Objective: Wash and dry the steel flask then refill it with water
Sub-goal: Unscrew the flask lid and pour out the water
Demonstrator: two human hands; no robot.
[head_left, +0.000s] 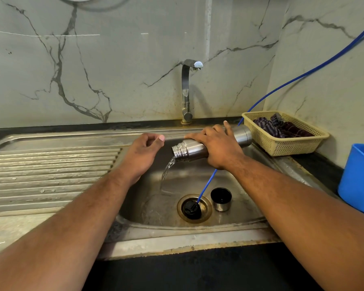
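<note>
My right hand [220, 147] grips the steel flask [189, 149] around its middle and holds it tipped on its side over the sink basin [252, 208], mouth to the left. Water [167, 169] pours from the open mouth into the basin. My left hand [144, 152] hovers just left of the flask's mouth, fingers loosely curled, holding nothing. The flask's steel cup lid [221, 199] stands in the basin. A black stopper [191, 208] lies on the drain.
A steel tap [187, 91] rises behind the basin, not running. A thin blue hose [207, 185] runs from upper right down to the drain. A yellow basket [286, 143] with dark cloth sits at right, a blue plastic container [357, 181] nearer. The ribbed drainboard [51, 171] lies left.
</note>
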